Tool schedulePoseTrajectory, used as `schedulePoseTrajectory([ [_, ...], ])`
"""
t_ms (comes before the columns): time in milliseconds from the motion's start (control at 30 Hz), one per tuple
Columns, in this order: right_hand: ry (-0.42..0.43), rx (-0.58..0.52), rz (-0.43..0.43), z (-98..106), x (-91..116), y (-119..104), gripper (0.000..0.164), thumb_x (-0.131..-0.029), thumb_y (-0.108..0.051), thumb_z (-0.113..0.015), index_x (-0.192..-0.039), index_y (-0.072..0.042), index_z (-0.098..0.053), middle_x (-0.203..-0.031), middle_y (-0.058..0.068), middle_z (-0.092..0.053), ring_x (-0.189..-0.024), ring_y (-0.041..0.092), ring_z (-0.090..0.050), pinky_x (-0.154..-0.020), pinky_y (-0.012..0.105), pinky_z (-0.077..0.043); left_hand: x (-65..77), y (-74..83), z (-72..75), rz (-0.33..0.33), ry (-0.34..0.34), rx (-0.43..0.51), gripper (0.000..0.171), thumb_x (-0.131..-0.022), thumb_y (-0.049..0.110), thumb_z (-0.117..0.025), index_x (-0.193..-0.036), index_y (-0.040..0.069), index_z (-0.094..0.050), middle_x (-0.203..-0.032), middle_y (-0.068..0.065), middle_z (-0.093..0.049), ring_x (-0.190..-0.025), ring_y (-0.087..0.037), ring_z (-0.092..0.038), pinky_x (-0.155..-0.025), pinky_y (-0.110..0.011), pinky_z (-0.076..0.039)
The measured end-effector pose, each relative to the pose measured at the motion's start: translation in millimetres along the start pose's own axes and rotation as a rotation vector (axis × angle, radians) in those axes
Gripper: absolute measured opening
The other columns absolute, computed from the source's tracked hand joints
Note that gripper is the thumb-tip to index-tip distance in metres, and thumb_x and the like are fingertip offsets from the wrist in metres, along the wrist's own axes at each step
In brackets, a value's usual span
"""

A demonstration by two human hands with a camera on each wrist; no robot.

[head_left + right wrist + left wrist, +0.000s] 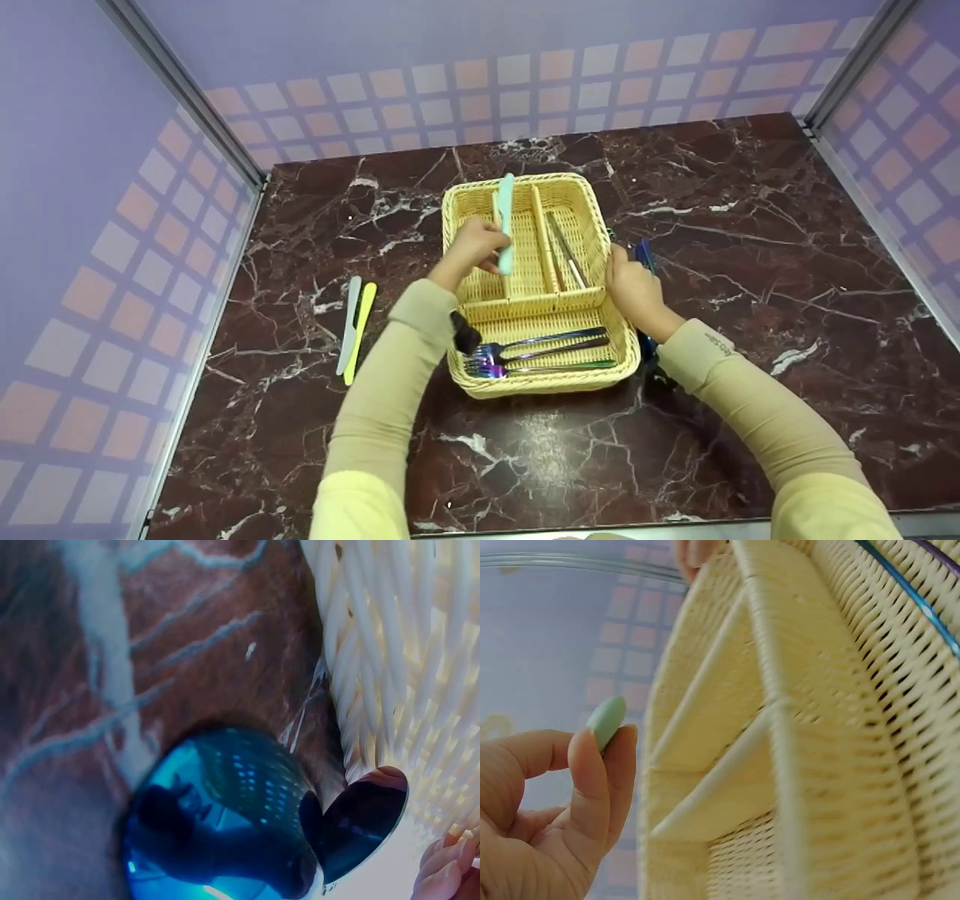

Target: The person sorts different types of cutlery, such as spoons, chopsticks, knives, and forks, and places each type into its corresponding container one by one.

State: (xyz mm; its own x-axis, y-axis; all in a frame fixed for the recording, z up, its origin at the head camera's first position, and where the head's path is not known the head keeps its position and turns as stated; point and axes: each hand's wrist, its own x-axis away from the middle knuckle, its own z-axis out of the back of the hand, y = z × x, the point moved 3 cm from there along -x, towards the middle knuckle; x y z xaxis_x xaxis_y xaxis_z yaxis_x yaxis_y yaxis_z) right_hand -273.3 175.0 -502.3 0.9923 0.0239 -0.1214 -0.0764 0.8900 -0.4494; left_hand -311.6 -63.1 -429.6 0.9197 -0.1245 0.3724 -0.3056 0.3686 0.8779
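Observation:
My left hand (478, 244) pinches a mint-green table knife (506, 217) between thumb and fingers. The knife is held above the back compartments of a cream wicker basket (531, 307). In the left wrist view, only the rounded handle end of the knife shows. My right hand (636, 289) grips the basket's right rim; its fingertips (442, 870) lie against the wicker in the right wrist view. Just outside that rim, shiny blue spoons (225, 817) lie on the table, partly hidden by the right hand in the head view.
Iridescent forks (540, 352) lie in the basket's front compartment. Slim metal utensils (568, 251) rest in the back right one. Left of the basket, a pale grey-blue knife (349, 326) and a yellow knife (361, 334) lie on the marbled table (555, 457). Tile-patterned panels enclose it.

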Motion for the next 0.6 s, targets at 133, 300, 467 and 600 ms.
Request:
schedulePoseTrajectory([
  [133,-0.007,0.007,0.001,0,-1,0,0.041,-0.100,-0.023,-0.028,-0.131,0.001,-0.041,-0.082,0.031,-0.062,-0.069,0.046,-0.060,-0.059,0.058,-0.044,-14.6,-5.6,-23.0,0.057,0.022,-0.067,0.019,-0.082,0.001,-0.052,-0.064,0.004,-0.048,-0.065,-0.007,-0.053,-0.043,-0.014,-0.056,-0.051,-0.029,-0.052],
  [300,-0.009,0.013,0.000,1,0,-2,0.041,-0.100,-0.023,-0.027,-0.130,0.002,-0.041,-0.083,0.031,-0.062,-0.070,0.046,-0.060,-0.060,0.058,-0.044,-28.3,-13.6,-45.7,0.094,0.040,-0.218,0.011,-0.085,0.001,-0.052,-0.095,-0.002,-0.057,-0.071,-0.009,-0.053,-0.040,-0.013,-0.052,-0.055,-0.032,-0.053],
  [467,-0.003,0.015,-0.008,2,0,-1,0.040,-0.100,-0.022,-0.029,-0.130,0.001,-0.041,-0.083,0.031,-0.062,-0.071,0.046,-0.060,-0.059,0.058,-0.044,-30.7,-11.9,-61.8,0.079,0.024,-0.405,0.013,-0.087,0.001,-0.050,-0.100,0.000,-0.053,-0.071,-0.010,-0.050,-0.042,-0.013,-0.048,-0.046,-0.028,-0.048],
  [600,-0.004,0.018,-0.007,2,0,-1,0.040,-0.100,-0.022,-0.029,-0.130,0.001,-0.041,-0.083,0.031,-0.062,-0.070,0.046,-0.060,-0.059,0.058,-0.044,-31.7,-12.9,-69.5,0.101,0.018,-0.492,0.023,-0.087,0.000,-0.050,-0.108,-0.004,-0.056,-0.078,-0.014,-0.056,-0.037,-0.011,-0.043,-0.035,-0.022,-0.035],
])
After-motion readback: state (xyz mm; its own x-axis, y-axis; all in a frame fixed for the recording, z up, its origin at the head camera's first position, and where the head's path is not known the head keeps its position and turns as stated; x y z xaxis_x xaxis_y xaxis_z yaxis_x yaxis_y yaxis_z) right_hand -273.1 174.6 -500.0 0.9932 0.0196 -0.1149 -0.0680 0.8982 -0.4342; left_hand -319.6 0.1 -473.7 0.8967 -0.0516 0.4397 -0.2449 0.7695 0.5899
